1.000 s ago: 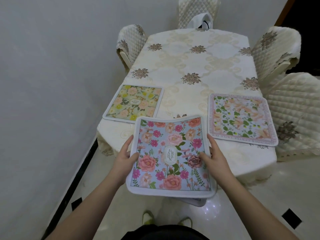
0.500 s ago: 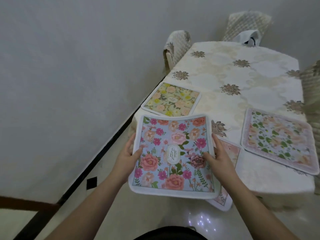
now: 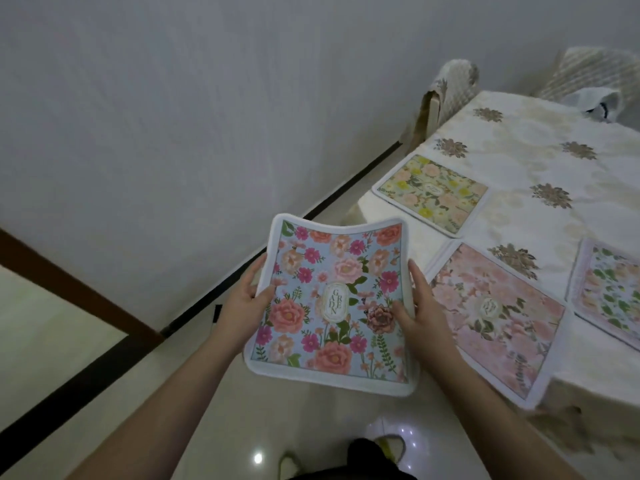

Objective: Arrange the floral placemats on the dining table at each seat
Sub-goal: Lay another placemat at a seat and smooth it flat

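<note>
You hold the blue mat (image 3: 332, 303) off the table's near-left corner, over the floor; left hand (image 3: 244, 299) and right hand (image 3: 420, 311) each closed on a side edge, the mat bowed between them; it could sag and slip if you loosen either side. To the right the pink mat (image 3: 491, 313) overhangs the table (image 3: 519, 133) edge and could slide off if brushed; beyond lie the yellow mat (image 3: 431, 194) and open cloth.
</note>
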`<action>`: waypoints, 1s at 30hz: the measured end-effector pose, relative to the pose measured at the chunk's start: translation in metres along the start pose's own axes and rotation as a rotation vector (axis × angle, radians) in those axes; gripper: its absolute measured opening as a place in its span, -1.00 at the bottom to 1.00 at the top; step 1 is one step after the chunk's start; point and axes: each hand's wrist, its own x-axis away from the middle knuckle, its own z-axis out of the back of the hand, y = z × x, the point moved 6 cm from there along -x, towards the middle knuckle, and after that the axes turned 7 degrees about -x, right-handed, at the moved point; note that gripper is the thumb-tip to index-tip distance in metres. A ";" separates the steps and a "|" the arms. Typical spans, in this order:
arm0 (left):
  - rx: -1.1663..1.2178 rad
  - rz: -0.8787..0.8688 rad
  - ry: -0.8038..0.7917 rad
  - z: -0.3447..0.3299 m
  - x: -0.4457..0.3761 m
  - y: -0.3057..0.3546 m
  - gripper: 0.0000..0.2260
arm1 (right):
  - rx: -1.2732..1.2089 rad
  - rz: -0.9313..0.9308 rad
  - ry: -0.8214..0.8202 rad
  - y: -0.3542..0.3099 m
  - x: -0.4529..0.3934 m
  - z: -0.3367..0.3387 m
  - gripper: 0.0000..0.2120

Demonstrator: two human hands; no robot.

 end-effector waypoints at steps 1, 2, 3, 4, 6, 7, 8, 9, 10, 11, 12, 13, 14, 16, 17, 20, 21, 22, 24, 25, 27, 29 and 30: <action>-0.001 0.008 0.011 0.013 0.004 -0.005 -0.49 | 0.006 0.011 -0.015 -0.007 0.002 -0.014 -0.34; 0.011 0.014 0.022 0.025 0.008 -0.009 -0.48 | 0.006 0.022 -0.034 -0.013 0.004 -0.027 -0.34; 0.024 0.016 0.032 0.037 0.012 -0.012 -0.48 | 0.005 0.030 -0.047 -0.018 0.005 -0.038 -0.33; 0.028 0.019 0.047 0.049 0.015 -0.016 -0.49 | 0.005 0.036 -0.058 -0.023 0.005 -0.049 -0.33; 0.017 0.024 0.082 0.072 0.022 -0.023 -0.49 | 0.006 0.045 -0.088 -0.030 0.002 -0.066 -0.32; 0.013 0.025 0.099 0.082 0.025 -0.027 -0.48 | 0.006 0.051 -0.107 -0.034 0.000 -0.074 -0.32; 0.012 0.025 0.115 0.091 0.028 -0.030 -0.48 | 0.011 0.056 -0.126 -0.038 -0.003 -0.081 -0.33; 0.012 0.026 0.131 0.098 0.031 -0.032 -0.47 | 0.016 0.059 -0.143 -0.041 -0.005 -0.088 -0.33; 0.013 0.026 0.149 0.105 0.032 -0.034 -0.47 | 0.020 0.068 -0.159 -0.045 -0.008 -0.095 -0.34; 0.015 0.026 0.169 0.112 0.033 -0.035 -0.47 | 0.024 0.080 -0.175 -0.050 -0.010 -0.101 -0.35; 0.019 0.025 0.187 0.117 0.034 -0.035 -0.47 | 0.028 0.095 -0.190 -0.055 -0.011 -0.107 -0.35; 0.016 0.022 0.202 0.122 0.034 -0.036 -0.47 | 0.027 0.104 -0.199 -0.059 -0.014 -0.112 -0.34; 0.008 0.016 0.215 0.127 0.034 -0.035 -0.47 | 0.016 0.107 -0.205 -0.061 -0.017 -0.116 -0.34; -0.012 0.008 0.236 0.135 0.032 -0.034 -0.48 | -0.009 0.103 -0.209 -0.061 -0.025 -0.123 -0.33; -0.017 0.004 0.244 0.138 0.029 -0.033 -0.49 | -0.018 0.098 -0.211 -0.061 -0.029 -0.125 -0.33; -0.017 0.004 0.237 0.141 0.019 -0.031 -0.50 | -0.021 0.079 -0.215 -0.058 -0.041 -0.128 -0.32; -0.020 0.007 0.231 0.140 0.013 -0.029 -0.50 | -0.014 0.071 -0.211 -0.057 -0.046 -0.128 -0.31; -0.024 0.010 0.226 0.139 0.007 -0.028 -0.50 | -0.005 0.064 -0.206 -0.055 -0.051 -0.128 -0.31; -0.023 0.014 0.214 0.134 -0.009 -0.024 -0.49 | 0.002 0.042 -0.195 -0.051 -0.065 -0.126 -0.29; -0.018 0.017 0.208 0.130 -0.018 -0.022 -0.49 | -0.001 0.028 -0.191 -0.049 -0.073 -0.123 -0.29; -0.021 0.018 0.198 0.123 -0.038 -0.016 -0.50 | -0.005 0.010 -0.179 -0.046 -0.092 -0.118 -0.30; -0.044 0.014 0.189 0.115 -0.062 -0.008 -0.50 | -0.002 0.000 -0.170 -0.044 -0.113 -0.112 -0.31; -0.065 0.012 0.186 0.111 -0.074 -0.004 -0.50 | 0.001 -0.003 -0.174 -0.044 -0.124 -0.109 -0.31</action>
